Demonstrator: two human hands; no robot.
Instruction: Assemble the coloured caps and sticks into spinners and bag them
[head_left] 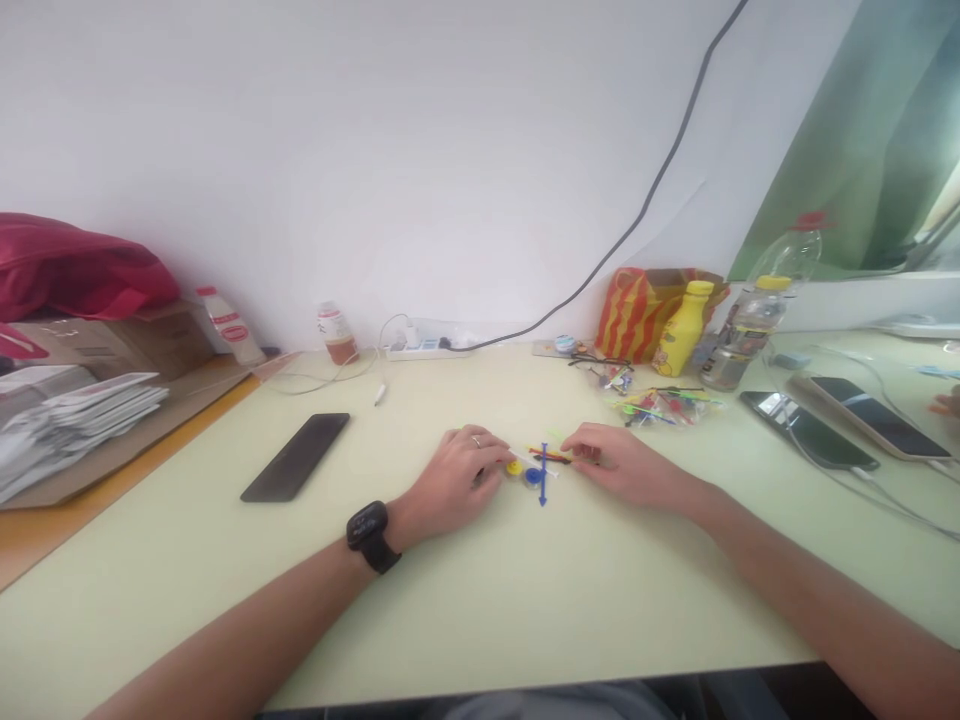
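Small plastic pieces lie on the pale table between my hands. A blue arrow-shaped stick points toward me, beside a round blue piece. A round yellow piece is at the fingertips of my left hand, whose fingers are curled; what they hold, if anything, is hidden. Red, yellow and dark thin sticks lie crosswise behind the blue arrow. My right hand has thumb and index finger bent together by the ends of these sticks; its grip is too small to make out.
Clear bags of colourful plastic parts lie behind my right hand. Phones rest at left and right. Bottles, a striped bag and a power strip line the wall. Stacked white papers sit at left. Another person's hand shows at far right.
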